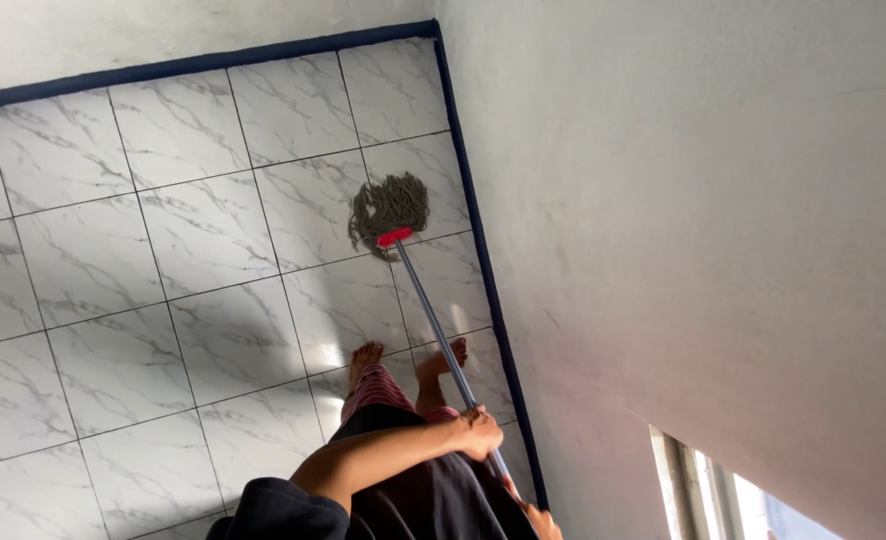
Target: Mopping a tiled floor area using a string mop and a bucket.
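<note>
A mop with a grey string head (390, 208), a red clamp and a thin metal handle (433, 320) rests on the white marbled floor tiles (163, 250), close to the wall. My left hand (478, 432) is closed around the handle partway up, with my arm reaching in from the lower left in a dark sleeve. My right hand (543, 522) is only partly visible at the bottom edge, at the handle's upper end, and appears to grip it. My bare feet (365, 354) stand on the tiles just behind the mop head.
A plain white wall (703, 220) runs along the right with a dark blue skirting strip (488, 290) at its foot. Another white wall with the same strip closes the far end. A window frame (693, 480) shows at the bottom right.
</note>
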